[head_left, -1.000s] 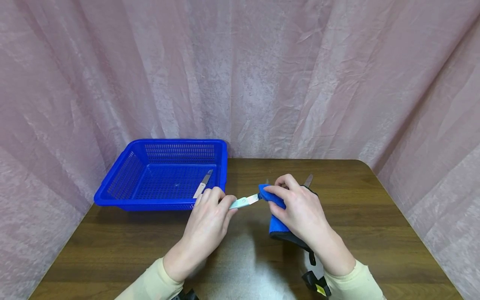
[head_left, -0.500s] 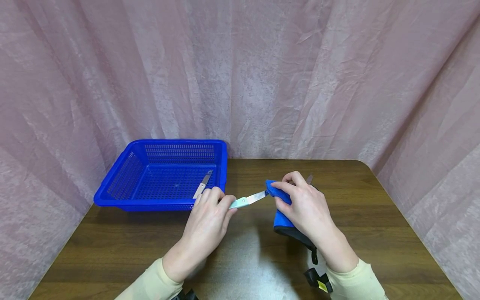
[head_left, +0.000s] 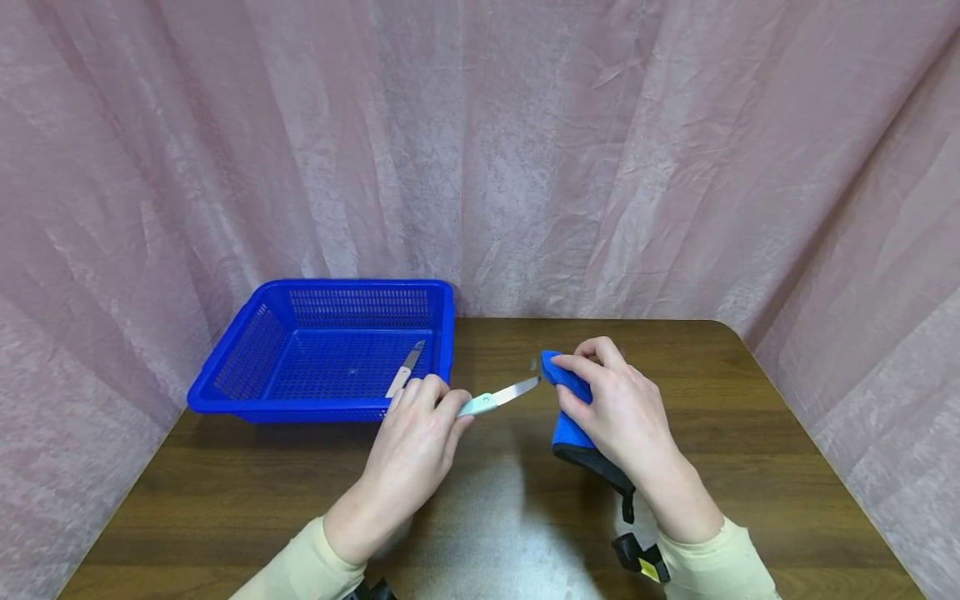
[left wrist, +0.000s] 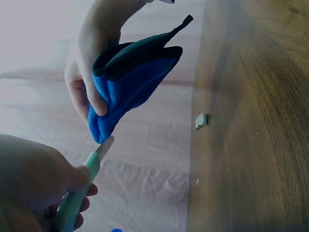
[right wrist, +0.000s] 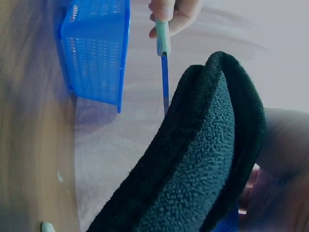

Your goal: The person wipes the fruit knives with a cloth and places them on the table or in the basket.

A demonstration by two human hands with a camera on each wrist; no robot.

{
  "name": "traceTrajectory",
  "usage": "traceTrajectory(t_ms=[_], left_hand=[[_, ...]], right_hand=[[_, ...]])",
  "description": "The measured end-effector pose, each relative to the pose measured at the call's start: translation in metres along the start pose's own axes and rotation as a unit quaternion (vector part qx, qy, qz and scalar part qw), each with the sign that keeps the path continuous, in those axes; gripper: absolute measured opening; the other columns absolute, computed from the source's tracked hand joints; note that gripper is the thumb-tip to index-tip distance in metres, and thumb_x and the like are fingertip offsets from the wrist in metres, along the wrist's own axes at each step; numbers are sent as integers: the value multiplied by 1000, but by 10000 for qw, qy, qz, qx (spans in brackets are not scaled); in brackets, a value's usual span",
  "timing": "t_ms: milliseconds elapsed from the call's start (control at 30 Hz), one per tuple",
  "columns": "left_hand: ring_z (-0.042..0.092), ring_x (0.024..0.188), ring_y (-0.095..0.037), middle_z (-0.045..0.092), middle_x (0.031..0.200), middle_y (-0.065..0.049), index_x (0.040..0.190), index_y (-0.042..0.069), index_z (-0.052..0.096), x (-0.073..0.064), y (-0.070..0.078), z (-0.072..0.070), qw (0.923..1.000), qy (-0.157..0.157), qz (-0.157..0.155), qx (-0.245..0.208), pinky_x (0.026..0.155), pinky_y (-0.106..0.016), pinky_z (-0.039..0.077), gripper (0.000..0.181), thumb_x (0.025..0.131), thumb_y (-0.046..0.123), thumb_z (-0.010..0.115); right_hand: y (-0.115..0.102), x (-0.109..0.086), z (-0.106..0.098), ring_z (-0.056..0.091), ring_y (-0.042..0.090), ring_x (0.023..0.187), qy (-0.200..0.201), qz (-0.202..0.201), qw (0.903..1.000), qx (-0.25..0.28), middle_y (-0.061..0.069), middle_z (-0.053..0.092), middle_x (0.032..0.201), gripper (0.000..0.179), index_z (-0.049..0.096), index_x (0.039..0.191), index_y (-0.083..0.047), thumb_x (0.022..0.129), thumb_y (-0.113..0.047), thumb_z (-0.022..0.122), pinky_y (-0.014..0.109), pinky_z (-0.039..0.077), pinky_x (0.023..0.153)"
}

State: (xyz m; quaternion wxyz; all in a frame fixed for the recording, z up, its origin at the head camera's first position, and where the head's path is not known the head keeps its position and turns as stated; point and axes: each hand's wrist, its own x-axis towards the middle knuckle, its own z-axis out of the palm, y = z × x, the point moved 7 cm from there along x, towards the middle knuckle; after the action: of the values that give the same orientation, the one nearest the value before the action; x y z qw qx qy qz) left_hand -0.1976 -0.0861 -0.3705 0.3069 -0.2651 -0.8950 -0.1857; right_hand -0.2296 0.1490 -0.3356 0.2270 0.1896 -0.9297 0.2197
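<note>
My left hand point(head_left: 416, 437) grips a small knife point(head_left: 487, 403) by its mint-green handle, the bare blade pointing right. To the right, my right hand point(head_left: 618, 408) pinches a folded blue cloth point(head_left: 573, 429) with black edging between thumb and fingers. A small gap separates the cloth from the blade tip in the head view. From the left wrist, the knife handle point(left wrist: 77, 198) lies along the thumb, with the cloth point(left wrist: 128, 84) just beyond the blade. The cloth's dark edge point(right wrist: 188, 145) fills much of the right wrist view.
A blue plastic basket point(head_left: 247, 400) stands on the wooden table point(head_left: 720, 433), left of the hands. Inside it lies a second knife point(head_left: 405, 369) with a pale handle. A small pale green object point(left wrist: 202, 121) rests on the table. Pink curtains point(head_left: 480, 150) hang behind.
My right hand has moved right and slightly away with the cloth, off the end of the blade, leaving the tip bare. A blade seen behind that hand is now hidden. My left hand stays put.
</note>
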Motion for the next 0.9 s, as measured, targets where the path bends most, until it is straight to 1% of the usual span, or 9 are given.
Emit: traceTrajectory(t_ms=[133, 333, 533, 667, 767, 900], left_hand=[[59, 85, -29, 64, 98, -3, 113, 9, 75, 0, 1, 0, 9999, 47, 45, 84, 74, -42, 49, 20, 97, 15, 86], [58, 80, -28, 65, 93, -2, 107, 9, 74, 1, 3, 0, 9995, 42, 130, 273, 70, -39, 48, 7, 103, 13, 78], [59, 75, -27, 67, 89, -1, 105, 8, 72, 0, 5, 0, 9993, 0, 145, 339, 66, -38, 49, 4, 104, 10, 75], [59, 71, -27, 65, 86, -2, 106, 7, 70, -1, 5, -1, 9990, 75, 155, 424, 60, -38, 48, 4, 105, 9, 73], [58, 68, -26, 63, 84, -3, 111, 7, 70, -1, 6, -1, 9989, 108, 138, 439, 57, -37, 47, 7, 105, 8, 72], [57, 68, -23, 61, 85, -2, 119, 8, 71, 0, 5, 0, 9994, 15, 44, 336, 55, -35, 47, 20, 101, 9, 80]], right_hand=[[-1, 0, -1, 71, 28, 88, 54, -11, 10000, 18, 5, 65, 124, 34, 84, 129, -19, 95, -15, 83, 51, 59, 70], [-3, 0, -2, 71, 29, 89, 59, -44, 10000, 15, 6, 65, 125, 34, 83, 129, -19, 96, -16, 83, 51, 59, 71], [-6, 0, -4, 71, 29, 89, 50, -87, 9999, 18, 5, 65, 125, 34, 83, 130, -20, 96, -17, 83, 50, 59, 71], [-8, -1, -4, 70, 29, 88, 57, -119, 9999, 11, 5, 65, 124, 34, 83, 130, -20, 95, -17, 84, 50, 59, 71], [-9, -1, -4, 70, 29, 87, 60, -143, 9999, 16, 4, 65, 124, 34, 83, 129, -21, 95, -17, 85, 49, 59, 71], [-12, -2, -3, 70, 28, 87, 44, -160, 9999, 26, 3, 65, 124, 35, 84, 129, -21, 95, -18, 85, 49, 59, 71]])
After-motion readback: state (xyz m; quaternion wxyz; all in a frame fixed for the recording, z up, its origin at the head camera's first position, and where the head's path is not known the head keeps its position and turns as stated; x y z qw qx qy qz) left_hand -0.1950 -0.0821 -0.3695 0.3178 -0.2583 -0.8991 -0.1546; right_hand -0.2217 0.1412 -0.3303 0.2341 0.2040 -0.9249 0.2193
